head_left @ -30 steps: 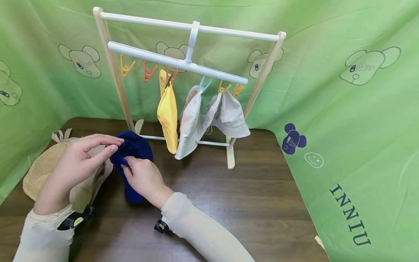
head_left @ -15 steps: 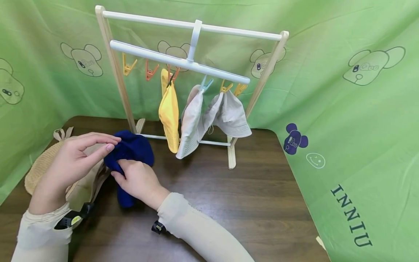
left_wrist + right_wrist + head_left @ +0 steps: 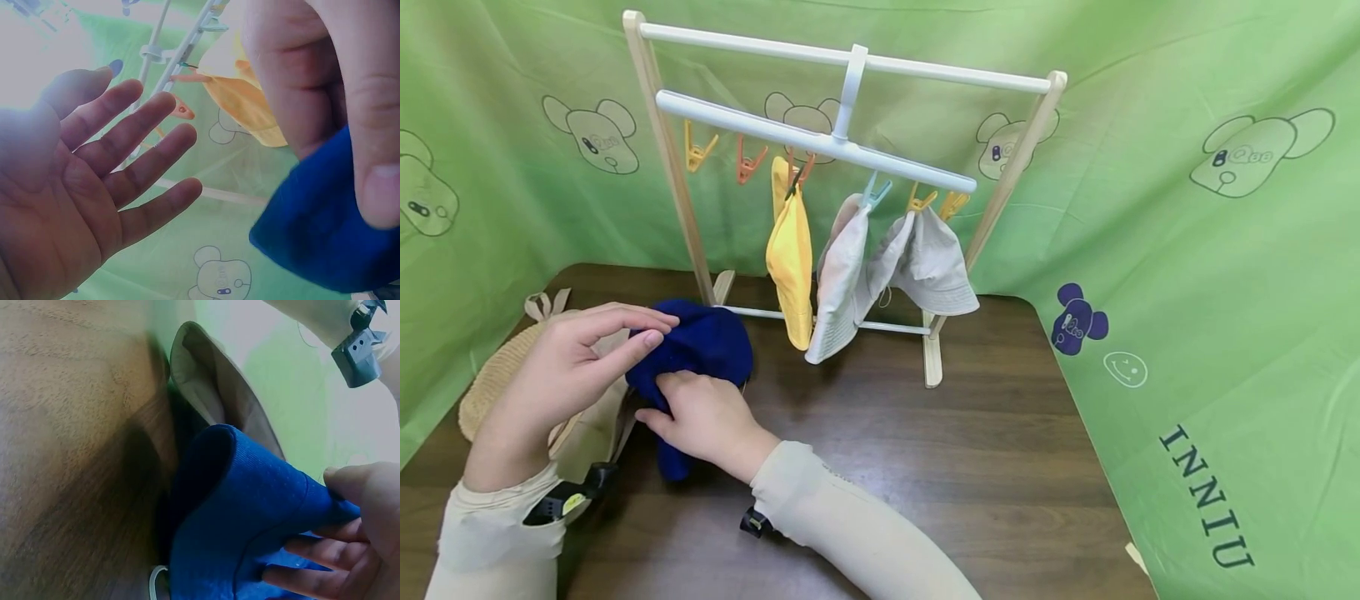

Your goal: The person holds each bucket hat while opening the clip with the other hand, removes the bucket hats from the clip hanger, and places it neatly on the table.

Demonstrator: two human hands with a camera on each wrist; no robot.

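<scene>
A dark blue hat is in the right hand; in the right wrist view the thumb and fingers of that hand pinch the edge of the blue cloth. The left hand hovers just left of the hat, over beige hats. In the left wrist view the left hand has its fingers spread and holds nothing, apart from the blue cloth.
A wooden rack carries a white hanger bar with several clips. From it hang a yellow hat, a pale hat and a grey hat. A woven hat lies at the left of the brown table.
The right hand has moved left with its grip on the blue hat, whose near edge has shifted left. The left hand has barely moved.
</scene>
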